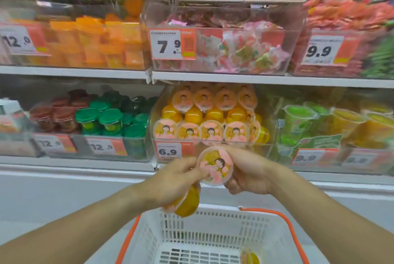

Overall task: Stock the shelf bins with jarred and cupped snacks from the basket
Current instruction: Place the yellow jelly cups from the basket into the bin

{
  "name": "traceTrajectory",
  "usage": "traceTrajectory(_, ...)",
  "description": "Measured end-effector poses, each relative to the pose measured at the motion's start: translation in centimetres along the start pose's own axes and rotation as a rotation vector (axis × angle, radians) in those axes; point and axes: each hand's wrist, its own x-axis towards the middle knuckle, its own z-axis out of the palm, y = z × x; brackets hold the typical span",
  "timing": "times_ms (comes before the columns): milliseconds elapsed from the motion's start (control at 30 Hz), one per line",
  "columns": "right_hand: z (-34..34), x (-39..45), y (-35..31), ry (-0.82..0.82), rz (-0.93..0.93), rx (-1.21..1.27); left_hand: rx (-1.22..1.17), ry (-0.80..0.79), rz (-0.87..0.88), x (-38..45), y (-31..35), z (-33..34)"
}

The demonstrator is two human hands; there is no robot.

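Fingers of the right hand (247, 172) were curled round a jelly cup (215, 165), below the bin (270, 136) at six o'clock; the left hand (177, 178) gripped a second cup (187, 204), which could be dropped if loosened.

The aisle is bright and evenly lit, a flat white store light that seems to fall from above and in front; shadows are soft and faint, only a slight darkening under the upper shelf board (213, 78) and beneath the forearms; the clear bin fronts catch pale reflections, mild haze rather than hard glare; the centre is fairly sharp, the 6.9 price tag (170, 151) and the cartoon lid of the held cup (215, 165) readable; sharpness falls away outward, the top row of packets and the far left and right bins smeared by motion blur; the wide lens bows the shelf lines and stretches the arms at the lower corners; colours run warm and saturated.
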Motion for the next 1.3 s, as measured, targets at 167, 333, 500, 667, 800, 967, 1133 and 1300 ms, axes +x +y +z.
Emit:
traceTrajectory(167, -1.1, -0.1, -0.3, 0.032, -0.164, 0.08, -0.154, 0.125, 0.022, 1.0, 0.0, 0.8)
traceTrajectory(333, 1.0, 0.8, -0.2, 0.348, -0.439, -0.063, -0.241, 0.286, 0.081, 1.9, 0.0, 0.3)
traceTrajectory(500, 2.6, 3.1, -1.7, 0.627, -0.725, -0.277, -0.281, 0.422, 0.1, 3.0, 0.4, -0.6)
traceTrajectory(667, 3.1, 6.8, -6.0, 0.748, -0.765, -0.483, -0.408, 0.434, -0.179, 3.7, -0.8, -1.1)
traceTrajectory(800, 2.7, 8.8, -9.1, 0.752, -0.58, -0.832, -0.483, 0.344, -0.423, 3.5, -1.4, -1.4)
traceTrajectory(967, 3.1, 9.9, -9.0, 0.721, -0.456, -0.923, -0.63, 0.257, -0.371, 2.7, -0.9, -2.6)
traceTrajectory(1133, 2.7, 10.1, -8.2, 0.8, -0.511, -0.983, -0.715, 0.243, -0.249, 2.1, 0.2, -3.1)
traceTrajectory(1300, 3.5, 5.8, -7.3, 0.707, -0.824, -0.693, -0.626, 0.446, -0.093, 2.3, 0.6, -3.2)
